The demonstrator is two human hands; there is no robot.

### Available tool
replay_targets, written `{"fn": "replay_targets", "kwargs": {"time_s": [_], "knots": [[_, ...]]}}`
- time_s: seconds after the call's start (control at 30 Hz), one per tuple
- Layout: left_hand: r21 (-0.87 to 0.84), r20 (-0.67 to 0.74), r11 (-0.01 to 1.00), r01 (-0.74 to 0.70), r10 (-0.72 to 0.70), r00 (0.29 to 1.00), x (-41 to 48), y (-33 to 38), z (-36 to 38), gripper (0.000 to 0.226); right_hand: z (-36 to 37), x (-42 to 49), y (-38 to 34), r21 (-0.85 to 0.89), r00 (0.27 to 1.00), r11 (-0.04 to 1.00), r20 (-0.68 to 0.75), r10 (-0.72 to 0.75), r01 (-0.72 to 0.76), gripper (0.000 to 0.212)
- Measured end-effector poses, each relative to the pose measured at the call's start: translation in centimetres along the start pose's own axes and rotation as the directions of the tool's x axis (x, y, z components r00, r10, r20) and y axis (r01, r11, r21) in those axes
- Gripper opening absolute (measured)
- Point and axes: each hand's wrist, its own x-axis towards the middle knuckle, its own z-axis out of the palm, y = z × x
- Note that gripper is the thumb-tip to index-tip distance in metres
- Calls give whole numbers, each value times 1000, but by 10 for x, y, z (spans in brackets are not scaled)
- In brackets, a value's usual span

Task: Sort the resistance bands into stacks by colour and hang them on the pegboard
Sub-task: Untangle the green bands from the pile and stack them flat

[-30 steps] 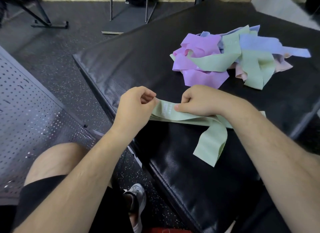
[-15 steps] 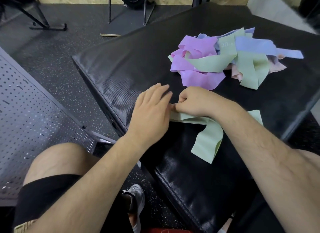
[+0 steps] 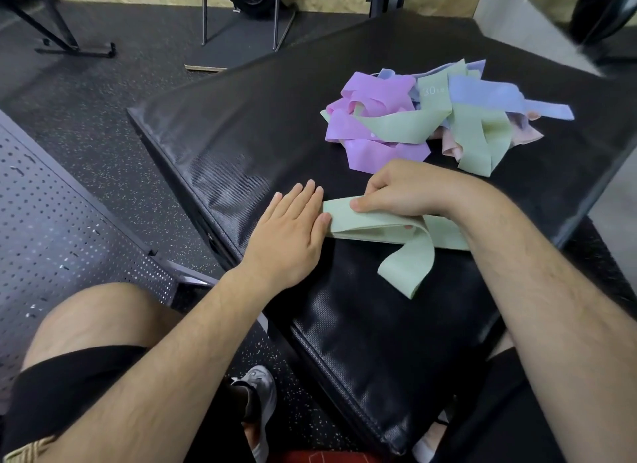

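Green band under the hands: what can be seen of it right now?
The green band is a pale, matte, rubbery-looking flat strip, folded into layers on the black mat, apart from the pile. One loop flops towards the near edge. The right hand pinches its folded end; the left hand lies flat, fingers touching that end.

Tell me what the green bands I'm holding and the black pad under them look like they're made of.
The green bands: thin matte strips that fold and curl limply, probably latex or similar rubber. The black pad: fine textured weave with a slight sheen and stitched edge, likely vinyl-coated fabric.
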Motion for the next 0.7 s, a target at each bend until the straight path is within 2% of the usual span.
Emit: {"fn": "replay_targets", "kwargs": {"time_s": [0.2, 0.37, 0.5, 0.63, 0.7], "knots": [[-21, -7, 1000, 4, -4, 1000, -1, 2, -1, 77, -3, -7, 11, -15, 997, 998, -30, 66, -67, 42], [-43, 31, 998, 35, -34, 999, 2, 3, -5, 55, 13, -1, 20, -92, 989, 991, -119, 90, -101, 44], [88, -26, 995, 34, -32, 999, 3, 9, -9, 62, 18, 1, 24, -76, 987, 993, -136, 82, -93, 43], [253, -158, 965, -75, 117, 980, 10, 19, -20, 58, 19, 1, 24, -66, 987, 994, -143, 72, -83, 40], [199, -117, 966, -166, 192, 975, 14, 32, -17, 59, 19, 1, 23, -87, 986, 993, -154, 65, -79, 39]]}}
